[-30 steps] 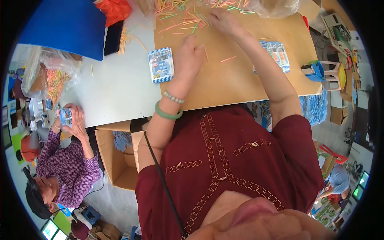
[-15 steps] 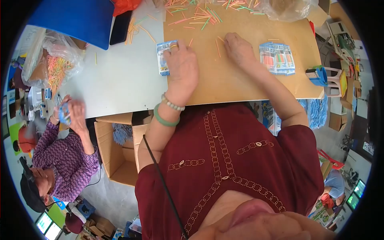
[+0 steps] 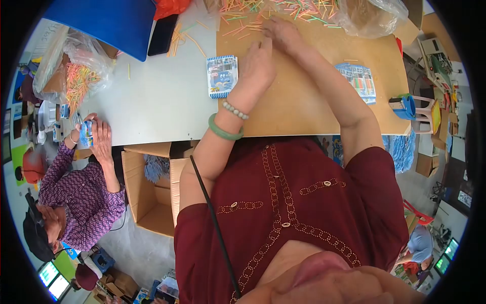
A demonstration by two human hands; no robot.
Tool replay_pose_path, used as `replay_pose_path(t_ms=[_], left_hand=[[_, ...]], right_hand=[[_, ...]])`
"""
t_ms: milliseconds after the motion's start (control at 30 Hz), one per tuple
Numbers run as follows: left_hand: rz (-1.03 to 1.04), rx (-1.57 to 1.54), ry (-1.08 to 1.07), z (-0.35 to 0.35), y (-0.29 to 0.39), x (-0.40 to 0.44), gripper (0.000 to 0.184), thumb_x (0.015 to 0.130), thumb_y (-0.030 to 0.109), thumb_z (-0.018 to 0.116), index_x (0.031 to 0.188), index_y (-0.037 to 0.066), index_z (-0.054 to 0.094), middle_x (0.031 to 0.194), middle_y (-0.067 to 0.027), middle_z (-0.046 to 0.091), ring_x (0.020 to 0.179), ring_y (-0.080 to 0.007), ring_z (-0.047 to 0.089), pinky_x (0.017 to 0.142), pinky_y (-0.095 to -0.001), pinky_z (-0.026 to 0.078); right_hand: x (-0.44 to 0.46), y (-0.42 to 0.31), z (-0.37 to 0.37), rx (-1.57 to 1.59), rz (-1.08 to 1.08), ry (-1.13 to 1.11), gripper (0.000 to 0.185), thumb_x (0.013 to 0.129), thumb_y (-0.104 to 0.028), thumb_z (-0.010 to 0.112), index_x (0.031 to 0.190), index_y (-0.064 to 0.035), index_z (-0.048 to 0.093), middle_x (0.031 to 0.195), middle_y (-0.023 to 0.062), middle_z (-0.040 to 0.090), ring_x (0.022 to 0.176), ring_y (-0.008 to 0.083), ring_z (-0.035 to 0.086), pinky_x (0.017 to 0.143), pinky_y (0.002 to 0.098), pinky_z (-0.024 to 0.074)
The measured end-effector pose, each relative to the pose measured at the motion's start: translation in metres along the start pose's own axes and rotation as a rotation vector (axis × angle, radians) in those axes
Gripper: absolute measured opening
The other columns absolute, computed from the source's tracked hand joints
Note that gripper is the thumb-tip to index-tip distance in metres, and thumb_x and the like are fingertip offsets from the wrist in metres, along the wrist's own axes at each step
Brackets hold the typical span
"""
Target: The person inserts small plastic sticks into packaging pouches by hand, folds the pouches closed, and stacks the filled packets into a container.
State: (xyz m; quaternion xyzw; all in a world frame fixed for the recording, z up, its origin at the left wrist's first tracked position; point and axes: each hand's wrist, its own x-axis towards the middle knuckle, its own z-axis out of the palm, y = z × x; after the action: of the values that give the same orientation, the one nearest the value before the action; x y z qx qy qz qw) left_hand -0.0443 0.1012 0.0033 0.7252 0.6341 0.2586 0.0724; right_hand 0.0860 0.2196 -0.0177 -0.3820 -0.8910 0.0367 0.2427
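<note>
My left hand (image 3: pixel 257 67), with a bead bracelet and a green bangle at its wrist, is over the brown board with its fingers curled. Whatever it holds is hidden. A blue-and-white printed packet (image 3: pixel 223 76) lies flat just left of it. Close by and farther forward, my right hand (image 3: pixel 283 35) reaches the near edge of a loose pile of thin pastel sticks (image 3: pixel 304 11). Its fingers are bent together, and their tips are too small to show what is between them. More packets (image 3: pixel 358 81), with coloured sticks showing through their windows, lie overlapped to the right.
A co-worker's hands (image 3: pixel 98 134) hold a similar packet at the left table edge. Nearby are a plastic bag of sticks (image 3: pixel 78 81), a blue bin (image 3: pixel 106 23) and a black phone (image 3: pixel 163 35). A clear bag (image 3: pixel 369 17) is at the back right; a cardboard box (image 3: pixel 147 197) stands below.
My left hand has come off the packet and moved right. My right hand has moved forward and left to the stick pile. The loose sticks between my hands are gone from the board.
</note>
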Motion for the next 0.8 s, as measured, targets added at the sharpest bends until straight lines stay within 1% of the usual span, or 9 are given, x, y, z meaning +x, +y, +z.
replay_pose_path(t_ms=[67,133,167,233,433,567,633,733,800], left_hand=[[-0.012,-0.096,0.073,-0.014,0.0,0.003,0.015,0.078,0.008,0.055,0.078,0.001,0.068,0.102,-0.0194,0.057,0.094,-0.0343,0.056,0.074,-0.0418,0.046],[-0.109,0.196,-0.067,-0.048,0.001,-0.004,0.016,0.079,0.009,0.056,0.082,0.003,0.07,0.102,-0.0191,0.057,0.095,-0.0333,0.056,0.076,-0.0419,0.044],[-0.112,0.194,-0.071,-0.047,0.0,-0.004,0.016,0.079,0.009,0.056,0.082,0.003,0.07,0.102,-0.0191,0.057,0.095,-0.0333,0.056,0.076,-0.0419,0.044],[-0.033,0.441,-0.174,-0.045,-0.002,-0.004,0.014,0.076,0.01,0.058,0.08,0.004,0.07,0.098,-0.0156,0.059,0.094,-0.0308,0.058,0.079,-0.0439,0.044],[0.035,0.356,-0.176,-0.02,0.0,0.007,0.02,0.082,0.016,0.056,0.09,0.008,0.072,0.1,-0.0131,0.058,0.098,-0.0294,0.056,0.08,-0.0446,0.038],[0.035,0.352,-0.068,-0.016,-0.012,0.009,0.02,0.083,0.017,0.055,0.091,0.01,0.072,0.101,-0.0135,0.057,0.096,-0.0303,0.057,0.078,-0.0439,0.039],[-0.046,0.355,-0.156,-0.029,-0.015,0.014,0.018,0.083,0.015,0.054,0.088,0.008,0.071,0.097,-0.0133,0.058,0.093,-0.03,0.058,0.079,-0.0446,0.04],[-0.041,0.385,-0.029,-0.045,-0.034,0.021,0.016,0.081,0.013,0.055,0.084,0.006,0.07,0.093,-0.0128,0.06,0.091,-0.0299,0.059,0.078,-0.0451,0.043],[-0.086,0.421,-0.089,-0.049,-0.048,0.026,0.016,0.08,0.012,0.056,0.085,0.006,0.069,0.093,-0.0137,0.061,0.09,-0.0307,0.06,0.076,-0.0446,0.046]], right_hand=[[0.01,0.004,-0.009,0.023,0.026,0.004,0.025,0.085,-0.026,0.054,0.099,-0.0059,0.06,0.098,0.0149,0.061,0.091,0.0331,0.059,0.076,0.0415,0.0492],[0.016,0.002,-0.026,-0.144,0.452,-0.136,0.041,0.084,-0.037,0.055,0.114,-0.0083,0.059,0.116,0.0156,0.057,0.107,0.0317,0.055,0.089,0.0413,0.0456],[0.014,0.007,-0.023,-0.143,0.453,-0.141,0.041,0.084,-0.037,0.055,0.114,-0.0083,0.059,0.116,0.0156,0.057,0.107,0.0317,0.055,0.089,0.0413,0.0456],[0.013,0.013,-0.019,-0.14,0.747,-0.204,0.056,0.082,-0.046,0.057,0.125,-0.0096,0.054,0.133,0.0146,0.047,0.121,0.0318,0.046,0.1,0.0431,0.0378],[0.016,-0.007,-0.021,-0.161,0.385,-0.435,0.066,0.079,-0.056,0.06,0.125,-0.0095,0.052,0.131,0.0135,0.044,0.12,0.0351,0.044,0.098,0.0461,0.0385],[0.014,-0.027,-0.025,-0.109,0.419,-0.533,0.073,0.075,-0.055,0.064,0.129,-0.0065,0.05,0.137,0.0135,0.041,0.13,0.0306,0.034,0.104,0.0475,0.0328],[0.007,-0.026,-0.018,-0.058,0.395,-0.41,0.071,0.075,-0.054,0.065,0.126,-0.0063,0.052,0.132,0.013,0.045,0.126,0.0306,0.038,0.101,0.0479,0.0344],[-0.007,-0.041,-0.017,-0.147,0.366,-0.263,0.058,0.078,-0.048,0.065,0.121,-0.0104,0.055,0.121,0.0127,0.051,0.118,0.0303,0.044,0.098,0.0465,0.0367],[-0.007,-0.033,-0.009,-0.133,0.328,-0.235,0.056,0.079,-0.046,0.064,0.121,-0.0101,0.055,0.121,0.0125,0.051,0.118,0.0294,0.044,0.098,0.0465,0.0362]])
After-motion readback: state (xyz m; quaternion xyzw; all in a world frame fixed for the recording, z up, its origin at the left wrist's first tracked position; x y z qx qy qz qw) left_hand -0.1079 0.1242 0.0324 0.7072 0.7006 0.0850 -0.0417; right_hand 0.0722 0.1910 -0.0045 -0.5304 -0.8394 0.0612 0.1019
